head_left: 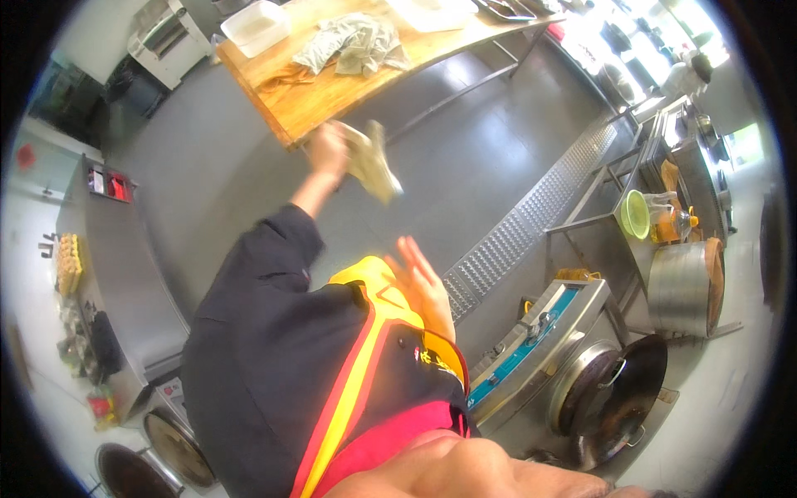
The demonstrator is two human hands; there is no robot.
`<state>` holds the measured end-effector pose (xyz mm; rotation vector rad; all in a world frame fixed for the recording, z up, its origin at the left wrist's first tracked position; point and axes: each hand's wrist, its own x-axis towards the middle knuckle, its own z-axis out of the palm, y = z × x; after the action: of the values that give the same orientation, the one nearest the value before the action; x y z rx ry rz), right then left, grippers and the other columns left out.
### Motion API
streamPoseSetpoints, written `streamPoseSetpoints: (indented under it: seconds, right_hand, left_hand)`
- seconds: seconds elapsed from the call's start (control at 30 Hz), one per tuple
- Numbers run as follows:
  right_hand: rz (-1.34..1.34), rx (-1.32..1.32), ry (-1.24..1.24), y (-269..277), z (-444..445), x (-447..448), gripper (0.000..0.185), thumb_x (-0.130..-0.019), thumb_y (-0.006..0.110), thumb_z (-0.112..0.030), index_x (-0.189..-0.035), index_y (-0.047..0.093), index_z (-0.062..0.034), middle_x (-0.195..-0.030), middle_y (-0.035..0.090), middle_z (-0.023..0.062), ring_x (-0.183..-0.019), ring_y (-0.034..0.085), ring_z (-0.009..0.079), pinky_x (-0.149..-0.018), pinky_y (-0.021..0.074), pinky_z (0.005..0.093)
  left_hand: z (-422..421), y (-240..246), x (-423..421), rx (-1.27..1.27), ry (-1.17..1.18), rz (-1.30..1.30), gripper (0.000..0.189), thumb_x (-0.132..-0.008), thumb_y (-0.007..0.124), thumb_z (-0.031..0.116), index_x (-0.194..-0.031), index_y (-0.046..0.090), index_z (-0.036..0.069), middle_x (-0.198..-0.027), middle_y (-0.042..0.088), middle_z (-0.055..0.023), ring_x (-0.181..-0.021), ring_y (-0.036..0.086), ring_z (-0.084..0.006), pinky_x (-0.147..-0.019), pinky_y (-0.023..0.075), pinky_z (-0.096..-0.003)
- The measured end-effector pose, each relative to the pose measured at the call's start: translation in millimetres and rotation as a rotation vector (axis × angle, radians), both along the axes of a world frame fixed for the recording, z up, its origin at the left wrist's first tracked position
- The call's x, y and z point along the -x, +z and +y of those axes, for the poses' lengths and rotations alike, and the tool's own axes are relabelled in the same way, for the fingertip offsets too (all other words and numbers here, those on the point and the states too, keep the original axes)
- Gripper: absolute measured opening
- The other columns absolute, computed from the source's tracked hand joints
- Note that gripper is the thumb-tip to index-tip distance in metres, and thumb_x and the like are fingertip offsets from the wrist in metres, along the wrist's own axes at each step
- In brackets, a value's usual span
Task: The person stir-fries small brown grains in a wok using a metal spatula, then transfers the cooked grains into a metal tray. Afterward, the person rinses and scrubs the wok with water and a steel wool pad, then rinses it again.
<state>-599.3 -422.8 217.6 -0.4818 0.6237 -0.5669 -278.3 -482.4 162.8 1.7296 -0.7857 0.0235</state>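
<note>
My left hand (pixel 329 149), at the near corner of the wooden-topped table (pixel 261 93), grips a pale cream cloth (pixel 372 165). The cloth hangs to the right of the fist and is blurred, so its exact shape is unclear. My right hand (pixel 424 287) is raised in front of my chest, beside the yellow apron (pixel 367 274). Its fingers point forward and nothing shows in it; part of the hand is hidden behind the apron. On the tabletop lies a crumpled greyish-white cloth (pixel 361 43), beyond my left hand.
A white plastic tub (pixel 256 28) stands on the table's left end. Perforated metal drain plates (pixel 523 224) cross the grey floor. At right are a stove (pixel 535 339), a dark wok (pixel 635 392) and a large metal pot (pixel 679 289). A steel counter (pixel 124 249) runs along the left.
</note>
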Motion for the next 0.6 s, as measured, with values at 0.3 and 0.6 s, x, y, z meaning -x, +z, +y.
streamPoseSetpoints:
  seconds: [0.3,0.6]
  right_hand:
    - [0.580,-0.267,-0.555,-108,43,74,0.034,-0.087,0.057,-0.020,-0.114,0.057,0.0015,-0.103,0.066,0.0156,-0.084,0.065,0.0218,-0.071,0.0520,0.0332]
    - [1.170,-0.054,-0.975,-179,239,158,0.017,-0.087,0.056,-0.017,-0.092,0.063,-0.0023,-0.079,0.067,0.0086,-0.061,0.062,0.0139,-0.049,0.0488,0.0253]
  left_hand:
    - [-31,-40,-265,-0.489,0.151,-0.418,0.033,-0.095,0.039,0.031,-0.089,0.058,0.004,-0.076,0.063,-0.0174,-0.071,0.061,-0.0324,-0.060,0.0458,-0.0442]
    - [-109,-66,-102,-0.792,-0.205,-0.836,0.034,-0.095,0.039,0.030,-0.108,0.054,0.002,-0.103,0.058,-0.0184,-0.092,0.059,-0.0315,-0.075,0.0475,-0.0415]
